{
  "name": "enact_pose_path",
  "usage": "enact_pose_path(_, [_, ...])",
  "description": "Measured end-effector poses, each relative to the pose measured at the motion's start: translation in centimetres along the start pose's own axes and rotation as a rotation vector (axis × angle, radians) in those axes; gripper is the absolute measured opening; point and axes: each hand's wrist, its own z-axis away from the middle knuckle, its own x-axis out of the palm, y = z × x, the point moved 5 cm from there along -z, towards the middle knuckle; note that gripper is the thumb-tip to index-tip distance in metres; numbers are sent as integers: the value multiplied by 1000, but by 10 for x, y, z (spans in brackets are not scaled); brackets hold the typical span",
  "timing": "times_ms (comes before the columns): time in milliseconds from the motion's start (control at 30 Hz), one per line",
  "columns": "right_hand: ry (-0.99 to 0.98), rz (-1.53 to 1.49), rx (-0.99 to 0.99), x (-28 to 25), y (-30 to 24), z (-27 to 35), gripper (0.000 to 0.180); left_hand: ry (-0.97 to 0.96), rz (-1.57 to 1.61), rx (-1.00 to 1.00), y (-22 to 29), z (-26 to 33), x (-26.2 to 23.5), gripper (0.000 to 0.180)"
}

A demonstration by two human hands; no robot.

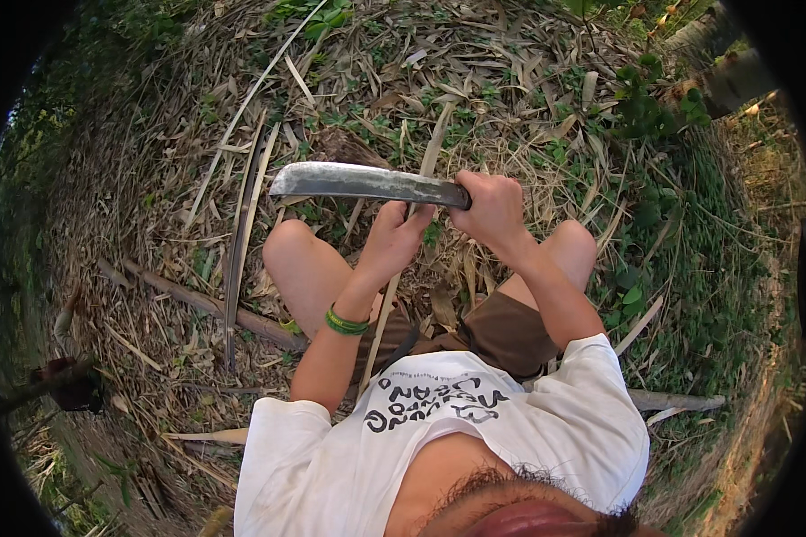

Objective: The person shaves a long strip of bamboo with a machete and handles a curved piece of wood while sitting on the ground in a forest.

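My right hand (493,208) is wrapped round the dark handle of a machete (358,183). Its broad, worn blade points left, across and above my left hand. A long, pale split strip, which looks like bamboo (438,139), runs from my lap up past the blade. My left hand (396,237) pinches this strip just below the blade, with a green band on the wrist. Near the handle, the blade crosses over the strip; whether the edge touches it I cannot tell. Both hands are between my bent knees.
More long split strips (244,224) lie on the ground to the left, close to a brown stick (184,294). Dry leaves (484,54) and green plants cover the ground. A block of wood (349,148) sits behind the blade. A pale trunk (734,82) stands at the far right.
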Motion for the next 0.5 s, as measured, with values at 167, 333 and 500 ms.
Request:
enact_pose_path(167, [11,32,-47,-2,9,-5,14,61,-264,152,17,-6,7,18])
enact_pose_path(333, [17,15,-80,3,28,-16,13,106,-376,337,23,-7,18,19])
enact_pose_path(500, [64,86,-63,14,78,-32,13,61,-366,187,19,-9,21,24])
